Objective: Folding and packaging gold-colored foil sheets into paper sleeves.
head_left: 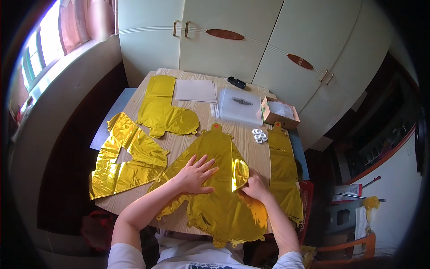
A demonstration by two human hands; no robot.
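The big gold foil balloon point(219, 179) lies flat at the near edge of the bench point(251, 154). The left hand point(195, 175) rests on its middle, palm down and fingers spread wide. Just beside it, the right hand point(255, 186) is curled closed, pinching the balloon's folded-up flap.

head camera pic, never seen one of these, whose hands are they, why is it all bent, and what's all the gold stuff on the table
The camera sits on a person's head and looks down, so the two bare arms coming up from the bottom are that person's own. Its wide fisheye lens bends straight edges near the rim.

The left hand lies flat, fingers spread, on a large gold foil balloon spread out uninflated on the wooden table. The right hand pinches a folded-up flap of that same balloon.

Around it lie three more flat gold foil balloons: one far left, one behind it, a narrow one at the right. Further back are white paper sheets, a clear plastic bag, a small cardboard box and small white rings.
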